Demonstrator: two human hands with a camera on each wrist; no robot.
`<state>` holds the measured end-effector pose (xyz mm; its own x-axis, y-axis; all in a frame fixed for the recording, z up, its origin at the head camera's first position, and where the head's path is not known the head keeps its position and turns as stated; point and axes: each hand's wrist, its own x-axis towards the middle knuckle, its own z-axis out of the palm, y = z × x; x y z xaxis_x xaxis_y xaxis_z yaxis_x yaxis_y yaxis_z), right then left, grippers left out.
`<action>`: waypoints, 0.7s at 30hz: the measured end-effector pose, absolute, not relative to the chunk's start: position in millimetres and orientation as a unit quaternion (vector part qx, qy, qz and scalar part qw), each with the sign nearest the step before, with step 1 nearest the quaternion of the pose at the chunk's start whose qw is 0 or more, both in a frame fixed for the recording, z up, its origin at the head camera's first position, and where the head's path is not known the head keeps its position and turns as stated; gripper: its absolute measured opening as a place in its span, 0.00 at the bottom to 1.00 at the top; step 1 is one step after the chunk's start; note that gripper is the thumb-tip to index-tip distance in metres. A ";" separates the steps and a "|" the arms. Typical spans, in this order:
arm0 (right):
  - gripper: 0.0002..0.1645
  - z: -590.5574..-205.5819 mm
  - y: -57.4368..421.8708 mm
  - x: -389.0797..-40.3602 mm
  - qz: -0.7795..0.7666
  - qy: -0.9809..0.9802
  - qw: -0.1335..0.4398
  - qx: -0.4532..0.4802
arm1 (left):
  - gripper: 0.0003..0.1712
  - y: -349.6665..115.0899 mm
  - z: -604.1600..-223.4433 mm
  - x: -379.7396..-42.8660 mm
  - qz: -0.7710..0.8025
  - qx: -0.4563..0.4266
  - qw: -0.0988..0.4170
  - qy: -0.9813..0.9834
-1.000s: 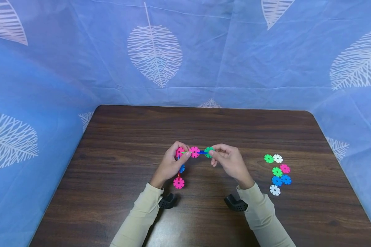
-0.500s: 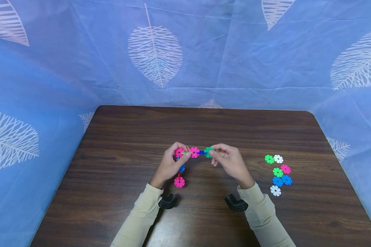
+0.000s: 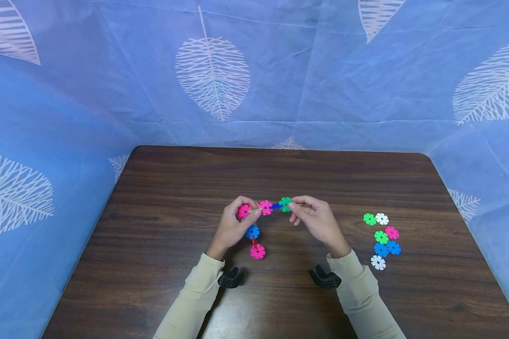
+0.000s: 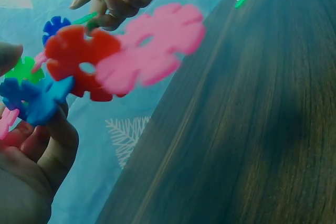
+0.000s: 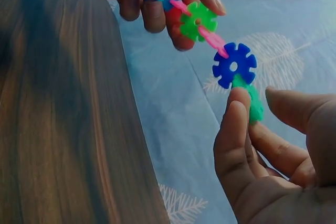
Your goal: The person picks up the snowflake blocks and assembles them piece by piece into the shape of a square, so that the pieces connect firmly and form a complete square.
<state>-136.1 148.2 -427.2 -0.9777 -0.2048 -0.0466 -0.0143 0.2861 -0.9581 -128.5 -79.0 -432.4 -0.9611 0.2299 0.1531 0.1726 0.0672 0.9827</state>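
A chain of slotted plastic snowflake discs hangs between my hands above the table. My left hand (image 3: 233, 228) pinches its light green disc (image 5: 198, 22) between thumb and fingers, with a pink disc (image 3: 265, 207) just to the right. From that hand dangle a blue disc (image 3: 252, 231), a red disc (image 4: 84, 59) seen nearly edge-on from the head, and a lowest pink disc (image 3: 257, 251). At the right end, past a dark blue disc (image 5: 234, 65), my right hand (image 3: 316, 219) holds a teal-green disc (image 3: 285, 204) at its fingertips; those fingers partly hide it.
On the right of the dark wooden table (image 3: 186, 174) lie several loose discs: two green, two white, a pink disc (image 3: 392, 232) and two blue. A blue cloth (image 3: 280, 70) with white leaf prints surrounds the table. Black wrist cameras (image 3: 230, 278) sit at both cuffs.
The hanging blue and lowest pink discs have swung to the right, and the blue one now shows its face. The teal-green end has risen slightly and more of it is uncovered.
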 end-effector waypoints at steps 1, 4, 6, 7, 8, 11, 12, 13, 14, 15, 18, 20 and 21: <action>0.20 -427.8 149.2 -136.0 -0.590 0.801 0.081 -0.065 | 0.09 -79.0 -433.3 -128.7 0.672 0.138 0.022 0.727; 0.21 -430.2 152.3 -135.0 -0.576 0.810 0.093 -0.056 | 0.09 -78.9 -438.6 -130.8 0.684 0.139 0.018 0.716; 0.21 -432.6 154.0 -133.7 -0.561 0.818 0.108 -0.057 | 0.10 -78.9 -446.2 -133.7 0.695 0.137 0.019 0.706; 0.22 -433.9 154.9 -132.8 -0.554 0.822 0.118 -0.062 | 0.10 -78.4 -450.1 -135.3 0.701 0.137 0.020 0.700; 0.22 -435.5 155.6 -131.9 -0.548 0.824 0.128 -0.068 | 0.11 -77.7 -453.9 -136.8 0.707 0.136 0.020 0.694; 0.25 -439.4 156.9 -128.8 -0.536 0.824 0.162 -0.091 | 0.14 -75.3 -463.2 -140.5 0.718 0.134 0.017 0.683; 0.26 -440.3 156.9 -127.7 -0.532 0.822 0.174 -0.101 | 0.15 -74.4 -464.0 -140.9 0.721 0.136 0.014 0.679; 0.27 -441.1 156.7 -126.8 -0.531 0.819 0.186 -0.112 | 0.16 -73.4 -464.6 -141.2 0.724 0.137 0.010 0.676; 0.28 -441.8 156.4 -125.9 -0.530 0.816 0.200 -0.120 | 0.17 -72.4 -464.8 -141.3 0.728 0.138 0.007 0.672; 0.29 -442.4 156.0 -125.1 -0.527 0.812 0.212 -0.131 | 0.18 -71.7 -465.0 -141.2 0.730 0.138 0.005 0.669; 0.32 -445.6 154.1 -123.4 -0.520 0.801 0.249 -0.159 | 0.19 -70.2 -465.3 -141.0 0.733 0.135 0.006 0.666; 0.32 -448.3 153.1 -122.7 -0.520 0.794 0.268 -0.168 | 0.19 -69.6 -465.5 -140.6 0.727 0.129 0.011 0.674; 0.31 -449.6 152.5 -122.3 -0.519 0.792 0.273 -0.169 | 0.20 -69.4 -465.6 -140.5 0.722 0.125 0.014 0.680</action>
<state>-122.3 152.5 -449.6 -0.7936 -0.5514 -0.2571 0.0150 0.4047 -0.9143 -140.5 -69.4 -465.6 -0.9684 0.1900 0.1618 0.1501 -0.0744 0.9859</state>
